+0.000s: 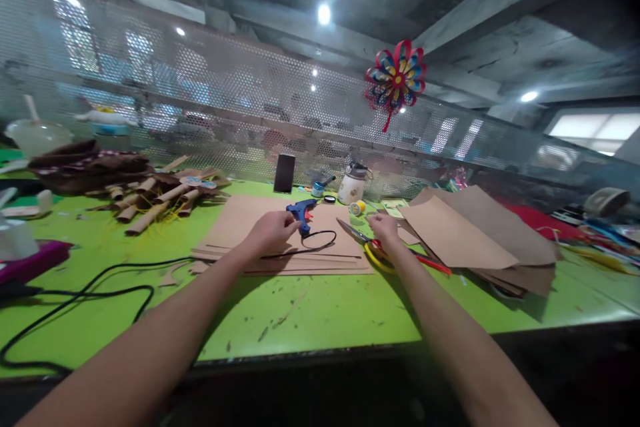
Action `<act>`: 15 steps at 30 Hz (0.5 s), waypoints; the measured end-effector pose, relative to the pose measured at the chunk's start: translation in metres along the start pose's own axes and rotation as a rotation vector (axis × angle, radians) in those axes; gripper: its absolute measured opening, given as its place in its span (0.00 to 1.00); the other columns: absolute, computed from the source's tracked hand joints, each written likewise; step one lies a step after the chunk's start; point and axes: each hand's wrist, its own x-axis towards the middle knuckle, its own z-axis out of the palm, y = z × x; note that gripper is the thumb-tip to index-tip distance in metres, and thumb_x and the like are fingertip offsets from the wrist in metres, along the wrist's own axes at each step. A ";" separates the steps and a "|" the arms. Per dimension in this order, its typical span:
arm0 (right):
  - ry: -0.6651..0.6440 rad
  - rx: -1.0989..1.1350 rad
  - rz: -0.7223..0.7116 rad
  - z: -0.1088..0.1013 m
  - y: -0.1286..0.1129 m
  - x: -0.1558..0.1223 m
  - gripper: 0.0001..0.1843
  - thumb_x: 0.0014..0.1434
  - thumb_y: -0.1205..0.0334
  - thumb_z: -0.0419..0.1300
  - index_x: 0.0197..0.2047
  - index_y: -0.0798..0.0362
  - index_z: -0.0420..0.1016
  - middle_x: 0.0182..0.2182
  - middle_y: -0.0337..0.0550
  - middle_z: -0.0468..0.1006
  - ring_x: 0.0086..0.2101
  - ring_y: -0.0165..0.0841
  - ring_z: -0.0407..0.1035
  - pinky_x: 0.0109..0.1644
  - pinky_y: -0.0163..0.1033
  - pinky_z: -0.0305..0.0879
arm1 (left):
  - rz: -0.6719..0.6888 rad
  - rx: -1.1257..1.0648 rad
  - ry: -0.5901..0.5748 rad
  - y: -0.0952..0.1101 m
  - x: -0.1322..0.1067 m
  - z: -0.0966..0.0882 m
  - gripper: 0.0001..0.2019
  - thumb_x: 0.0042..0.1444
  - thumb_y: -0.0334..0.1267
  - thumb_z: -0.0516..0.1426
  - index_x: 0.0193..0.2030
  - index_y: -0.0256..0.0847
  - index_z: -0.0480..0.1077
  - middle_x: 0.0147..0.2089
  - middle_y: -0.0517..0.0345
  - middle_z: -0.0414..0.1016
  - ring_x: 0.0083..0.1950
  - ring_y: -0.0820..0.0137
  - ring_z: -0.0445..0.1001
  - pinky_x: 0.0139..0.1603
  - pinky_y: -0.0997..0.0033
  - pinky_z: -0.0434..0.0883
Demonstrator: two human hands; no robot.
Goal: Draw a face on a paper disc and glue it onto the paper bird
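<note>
At the left, rolled brown tubes [155, 203] lie heaped on the green table [310, 320], and a black cord [120, 265] curves below them. The left hand [273, 230] has its fingertips against the rear of the blue glue gun [300, 212], over the stacked brown sheets [240, 217]; whether it grips, I cannot tell. Next lie scissors [356, 233], blades on the sheets. The right hand [386, 228], fingers bent narrow, is just above their handles, its hold unclear. Farther right sits more brown paper [455, 230]
</note>
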 end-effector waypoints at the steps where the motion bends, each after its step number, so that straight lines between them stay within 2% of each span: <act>1: -0.068 -0.062 0.009 -0.007 -0.001 0.000 0.17 0.63 0.57 0.58 0.54 0.55 0.70 0.52 0.47 0.72 0.46 0.40 0.71 0.47 0.47 0.71 | -0.005 0.001 0.008 -0.001 0.000 -0.002 0.14 0.64 0.44 0.55 0.49 0.36 0.69 0.47 0.52 0.73 0.44 0.66 0.74 0.44 0.59 0.73; 5: -0.321 -0.273 0.020 -0.037 0.005 -0.009 0.17 0.64 0.58 0.58 0.54 0.55 0.70 0.52 0.47 0.72 0.46 0.39 0.71 0.47 0.48 0.71 | -0.013 -0.002 0.018 -0.005 0.000 -0.005 0.14 0.64 0.44 0.55 0.50 0.37 0.69 0.49 0.52 0.72 0.45 0.65 0.74 0.46 0.58 0.73; 8: -0.454 -0.352 -0.013 -0.049 0.013 -0.026 0.17 0.64 0.58 0.58 0.54 0.55 0.69 0.51 0.48 0.72 0.46 0.38 0.71 0.47 0.49 0.71 | -0.009 -0.005 0.010 -0.006 -0.001 -0.006 0.14 0.64 0.44 0.55 0.51 0.37 0.69 0.50 0.51 0.72 0.46 0.64 0.73 0.46 0.58 0.73; 11: -0.480 -0.387 -0.055 -0.047 0.018 -0.041 0.17 0.64 0.58 0.58 0.55 0.54 0.69 0.51 0.48 0.72 0.46 0.38 0.71 0.48 0.49 0.71 | 0.001 -0.002 -0.004 -0.006 -0.002 -0.006 0.14 0.64 0.44 0.55 0.51 0.37 0.68 0.50 0.51 0.71 0.47 0.64 0.73 0.47 0.58 0.73; 15: -0.426 -0.404 -0.089 -0.046 0.020 -0.053 0.18 0.64 0.58 0.58 0.56 0.54 0.68 0.52 0.49 0.71 0.46 0.39 0.71 0.48 0.50 0.70 | -0.003 0.013 -0.030 -0.008 -0.005 -0.005 0.14 0.64 0.43 0.55 0.52 0.38 0.68 0.51 0.51 0.71 0.47 0.64 0.73 0.47 0.57 0.73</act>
